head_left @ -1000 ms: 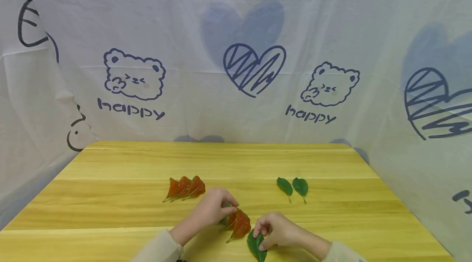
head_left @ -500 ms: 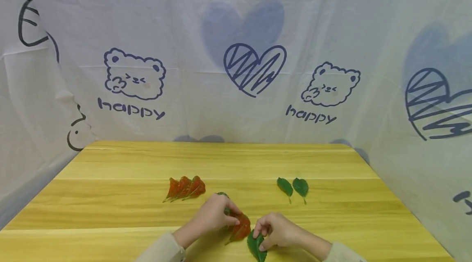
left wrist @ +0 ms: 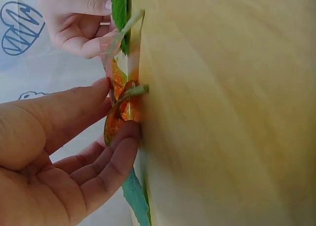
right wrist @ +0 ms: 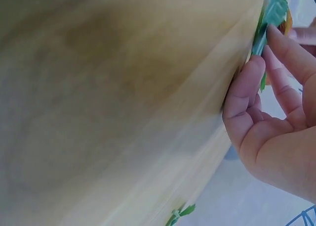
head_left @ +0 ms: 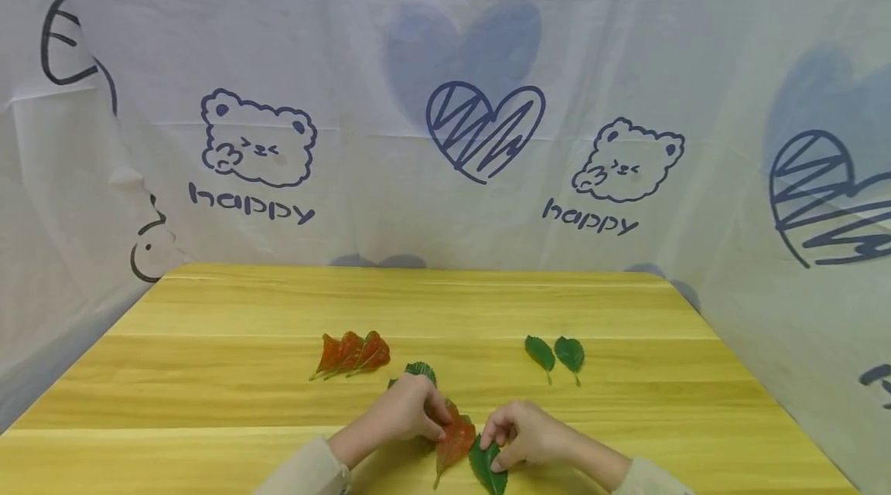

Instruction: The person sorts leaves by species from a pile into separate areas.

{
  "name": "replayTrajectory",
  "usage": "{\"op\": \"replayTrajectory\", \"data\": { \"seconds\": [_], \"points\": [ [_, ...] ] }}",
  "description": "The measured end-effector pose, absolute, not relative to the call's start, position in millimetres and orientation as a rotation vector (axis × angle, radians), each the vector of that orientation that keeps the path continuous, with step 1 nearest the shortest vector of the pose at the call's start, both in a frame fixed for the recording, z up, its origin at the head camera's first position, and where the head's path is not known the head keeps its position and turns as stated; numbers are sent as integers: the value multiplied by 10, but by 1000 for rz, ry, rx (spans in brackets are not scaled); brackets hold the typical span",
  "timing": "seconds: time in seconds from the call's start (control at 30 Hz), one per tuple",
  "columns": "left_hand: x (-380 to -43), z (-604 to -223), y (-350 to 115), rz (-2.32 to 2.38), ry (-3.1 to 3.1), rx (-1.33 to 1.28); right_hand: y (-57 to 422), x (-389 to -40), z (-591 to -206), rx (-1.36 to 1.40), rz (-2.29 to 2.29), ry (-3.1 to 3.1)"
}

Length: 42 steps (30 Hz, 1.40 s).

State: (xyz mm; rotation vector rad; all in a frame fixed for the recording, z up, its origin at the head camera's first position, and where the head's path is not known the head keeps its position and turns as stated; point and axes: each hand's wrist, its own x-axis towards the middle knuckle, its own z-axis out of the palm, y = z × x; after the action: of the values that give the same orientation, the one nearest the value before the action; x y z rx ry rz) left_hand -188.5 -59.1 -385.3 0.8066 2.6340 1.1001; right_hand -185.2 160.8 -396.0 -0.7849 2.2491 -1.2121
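Note:
My left hand (head_left: 407,410) pinches a red leaf (head_left: 455,442) between thumb and index finger, near the front middle of the table. Another red leaf shows just behind it, partly covered by the fingers. In the left wrist view, the curled red leaf (left wrist: 114,122) sits at the fingertips with its stem pointing toward the tabletop. Close by on the right, my right hand (head_left: 529,435) holds a serrated green leaf (head_left: 485,464) by its side with thumb and fingers. That green leaf (right wrist: 275,11) appears beyond the fingertips in the right wrist view. More green leaves (head_left: 421,371) stick out behind my left hand.
Farther back on the left of the wooden table (head_left: 237,394), three red leaves (head_left: 351,353) lie overlapped in a row. Two green leaves (head_left: 569,354) lie side by side at the back right. A printed white cloth (head_left: 376,193) hangs behind the table.
My left hand has shifted slightly toward me, and the front red leaf has slid nearer the green leaf. Green leaves behind that hand have come into view. My right hand stays in place.

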Motion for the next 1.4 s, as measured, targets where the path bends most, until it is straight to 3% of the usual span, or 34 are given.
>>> {"op": "replayTrajectory", "data": {
  "seconds": [0.37,1.0,1.4],
  "points": [
    [-1894,-3874,-606,1015,2645,799,1619,-1989,-3893,-767,-1290,2257],
    [-1895,-3864,-624,1007,2637,769,1177,-2402,-3849,-653,-1447,2347],
    [-1899,-3860,-633,979,2656,788,1019,-2494,-3954,-781,-1464,2251]
  ]
}}
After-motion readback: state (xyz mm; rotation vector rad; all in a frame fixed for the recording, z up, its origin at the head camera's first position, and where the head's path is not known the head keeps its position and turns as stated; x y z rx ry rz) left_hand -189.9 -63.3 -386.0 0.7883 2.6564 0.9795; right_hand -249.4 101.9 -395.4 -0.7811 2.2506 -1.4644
